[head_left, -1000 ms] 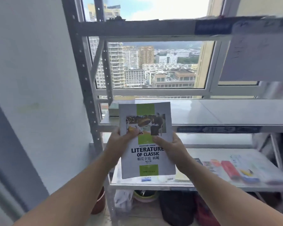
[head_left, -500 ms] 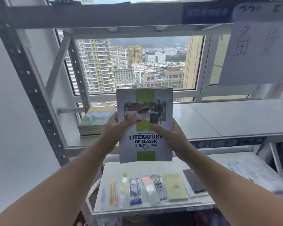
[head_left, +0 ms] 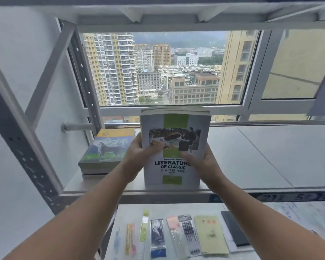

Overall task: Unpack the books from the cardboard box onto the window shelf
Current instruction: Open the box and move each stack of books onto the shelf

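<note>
I hold a white and green book [head_left: 176, 121] titled "Literature of Classic" upright over the grey window shelf [head_left: 261, 156], its bottom edge near the shelf's front edge. My left hand [head_left: 141, 152] grips its left side with the thumb across the cover. My right hand [head_left: 204, 162] grips its right side, thumb on the cover too. More pages or books show behind its top edge. A short stack of books [head_left: 107, 149] with a blue and green cover lies flat at the shelf's left end. The cardboard box is out of sight.
The shelf's grey metal posts [head_left: 26, 151] and a diagonal brace stand at the left. A window lies behind the shelf. On a lower shelf [head_left: 308, 218] lie pens in packets [head_left: 158, 239], a yellow-green booklet [head_left: 210, 235] and a dark notebook [head_left: 235, 229].
The book rose and went forward with both hands, from in front of the rack to over the window shelf. My view moved closer to the shelf.
</note>
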The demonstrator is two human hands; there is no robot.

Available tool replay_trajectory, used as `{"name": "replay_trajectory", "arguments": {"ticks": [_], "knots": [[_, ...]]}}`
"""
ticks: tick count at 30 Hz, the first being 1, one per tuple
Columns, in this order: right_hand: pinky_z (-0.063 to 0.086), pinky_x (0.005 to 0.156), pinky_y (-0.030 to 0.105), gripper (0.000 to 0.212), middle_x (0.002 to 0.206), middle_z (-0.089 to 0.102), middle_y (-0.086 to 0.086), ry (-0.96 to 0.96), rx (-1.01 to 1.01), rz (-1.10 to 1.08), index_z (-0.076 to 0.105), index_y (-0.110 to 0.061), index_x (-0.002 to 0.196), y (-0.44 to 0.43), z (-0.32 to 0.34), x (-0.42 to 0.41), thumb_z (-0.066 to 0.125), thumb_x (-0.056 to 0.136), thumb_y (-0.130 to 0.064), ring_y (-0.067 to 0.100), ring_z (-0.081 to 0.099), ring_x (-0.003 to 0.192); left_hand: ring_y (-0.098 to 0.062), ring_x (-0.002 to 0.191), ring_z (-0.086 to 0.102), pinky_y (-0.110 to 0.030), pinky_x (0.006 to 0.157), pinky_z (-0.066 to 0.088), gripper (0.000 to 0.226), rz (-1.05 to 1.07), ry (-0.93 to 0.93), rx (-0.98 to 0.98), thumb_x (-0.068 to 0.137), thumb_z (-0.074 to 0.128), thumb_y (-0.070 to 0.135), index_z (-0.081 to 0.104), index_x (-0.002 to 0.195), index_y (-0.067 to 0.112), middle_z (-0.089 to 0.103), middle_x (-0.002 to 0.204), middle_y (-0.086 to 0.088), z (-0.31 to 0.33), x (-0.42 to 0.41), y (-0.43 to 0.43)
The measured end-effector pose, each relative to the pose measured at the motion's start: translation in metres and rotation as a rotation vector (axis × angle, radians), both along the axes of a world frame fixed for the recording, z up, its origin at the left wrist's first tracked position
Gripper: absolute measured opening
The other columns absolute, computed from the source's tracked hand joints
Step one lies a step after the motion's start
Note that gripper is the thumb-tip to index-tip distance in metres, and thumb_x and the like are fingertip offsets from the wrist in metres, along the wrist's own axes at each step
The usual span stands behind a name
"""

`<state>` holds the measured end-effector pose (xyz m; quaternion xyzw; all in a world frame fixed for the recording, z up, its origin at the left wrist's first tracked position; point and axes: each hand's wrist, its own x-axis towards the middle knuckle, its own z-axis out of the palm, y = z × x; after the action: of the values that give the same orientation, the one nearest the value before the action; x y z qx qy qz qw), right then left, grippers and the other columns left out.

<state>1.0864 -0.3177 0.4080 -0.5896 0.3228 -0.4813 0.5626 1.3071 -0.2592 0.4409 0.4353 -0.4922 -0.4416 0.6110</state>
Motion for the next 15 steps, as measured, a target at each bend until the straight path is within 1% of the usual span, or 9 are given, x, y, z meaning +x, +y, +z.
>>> {"name": "replay_trajectory", "arguments": {"ticks": [2, 4, 6, 7, 9, 11, 12, 13, 15], "knots": [[0.064, 0.085, 0.062, 0.061, 0.123, 0.074, 0.022, -0.005, -0.011, 0.003, 0.056, -0.014, 0.137, -0.006, -0.011, 0.002, 0.084, 0.083, -0.021, 0.041, 0.076, 0.107, -0.043, 0.105, 0.074, -0.049, 0.084, 0.063, 0.05, -0.01, 0.036, 0.027, 0.084, 0.085, 0.03, 0.068, 0.127, 0.011, 0.075, 0.12, -0.023, -0.018, 0.0, -0.004], [0.066, 0.084, 0.055, 0.061, 0.122, 0.075, 0.018, 0.034, -0.026, 0.031, 0.057, -0.014, 0.137, -0.012, -0.022, 0.002, 0.085, 0.083, -0.02, 0.038, 0.077, 0.108, -0.042, 0.106, 0.075, -0.053, 0.087, 0.062, 0.061, 0.018, 0.037, 0.089, 0.079, 0.087, 0.037, 0.066, 0.13, 0.01, 0.076, 0.12, -0.022, -0.033, -0.003, -0.003], [0.065, 0.087, 0.057, 0.071, 0.124, 0.075, 0.015, 0.109, 0.0, 0.039, 0.055, -0.016, 0.139, -0.014, -0.032, 0.0, 0.088, 0.079, -0.032, 0.037, 0.076, 0.109, -0.037, 0.104, 0.077, -0.051, 0.086, 0.064, 0.075, 0.088, -0.02, 0.18, 0.069, 0.091, 0.046, 0.066, 0.131, 0.012, 0.079, 0.114, -0.015, -0.047, -0.008, 0.0], [0.064, 0.088, 0.058, 0.076, 0.125, 0.074, 0.014, 0.139, 0.012, 0.025, 0.054, -0.019, 0.14, -0.016, -0.034, -0.001, 0.089, 0.076, -0.04, 0.036, 0.076, 0.109, -0.034, 0.1, 0.078, -0.048, 0.083, 0.065, 0.076, 0.124, -0.052, 0.206, 0.066, 0.092, 0.049, 0.067, 0.128, 0.014, 0.081, 0.11, -0.011, -0.051, -0.009, 0.0], [0.065, 0.087, 0.057, 0.076, 0.124, 0.075, 0.012, 0.171, 0.022, 0.001, 0.055, -0.021, 0.139, -0.022, -0.032, 0.0, 0.087, 0.075, -0.047, 0.033, 0.077, 0.107, -0.028, 0.09, 0.081, -0.041, 0.072, 0.066, 0.067, 0.188, -0.085, 0.228, 0.071, 0.091, 0.048, 0.068, 0.124, 0.014, 0.083, 0.101, -0.006, -0.05, -0.011, -0.004], [0.066, 0.084, 0.054, 0.066, 0.118, 0.078, 0.012, 0.198, 0.052, -0.019, 0.061, -0.019, 0.133, -0.029, -0.023, 0.004, 0.084, 0.078, -0.048, 0.03, 0.08, 0.1, -0.023, 0.08, 0.082, -0.033, 0.063, 0.064, 0.056, 0.242, -0.122, 0.281, 0.08, 0.087, 0.044, 0.068, 0.122, 0.012, 0.084, 0.093, -0.004, -0.041, -0.011, -0.014], [0.067, 0.082, 0.051, 0.06, 0.115, 0.08, 0.011, 0.227, 0.078, -0.033, 0.066, -0.018, 0.129, -0.034, -0.017, 0.007, 0.083, 0.08, -0.048, 0.028, 0.081, 0.094, -0.023, 0.078, 0.081, -0.033, 0.062, 0.064, 0.052, 0.266, -0.158, 0.324, 0.083, 0.084, 0.045, 0.069, 0.12, 0.011, 0.084, 0.091, -0.005, -0.034, -0.011, -0.021], [0.068, 0.079, 0.047, 0.054, 0.111, 0.082, 0.011, 0.266, 0.114, -0.047, 0.069, -0.016, 0.125, -0.04, -0.011, 0.009, 0.083, 0.083, -0.047, 0.026, 0.082, 0.089, -0.024, 0.078, 0.081, -0.037, 0.065, 0.066, 0.051, 0.29, -0.209, 0.374, 0.084, 0.083, 0.047, 0.07, 0.117, 0.011, 0.083, 0.091, -0.006, -0.028, -0.01, -0.026], [0.068, 0.069, 0.038, 0.043, 0.1, 0.084, 0.009, 0.34, 0.233, -0.056, 0.073, -0.011, 0.118, -0.051, -0.002, 0.016, 0.083, 0.089, -0.041, 0.024, 0.082, 0.079, -0.027, 0.084, 0.08, -0.045, 0.08, 0.066, 0.05, 0.336, -0.32, 0.476, 0.084, 0.081, 0.051, 0.072, 0.113, 0.011, 0.081, 0.096, -0.007, -0.021, -0.007, -0.037]]}}
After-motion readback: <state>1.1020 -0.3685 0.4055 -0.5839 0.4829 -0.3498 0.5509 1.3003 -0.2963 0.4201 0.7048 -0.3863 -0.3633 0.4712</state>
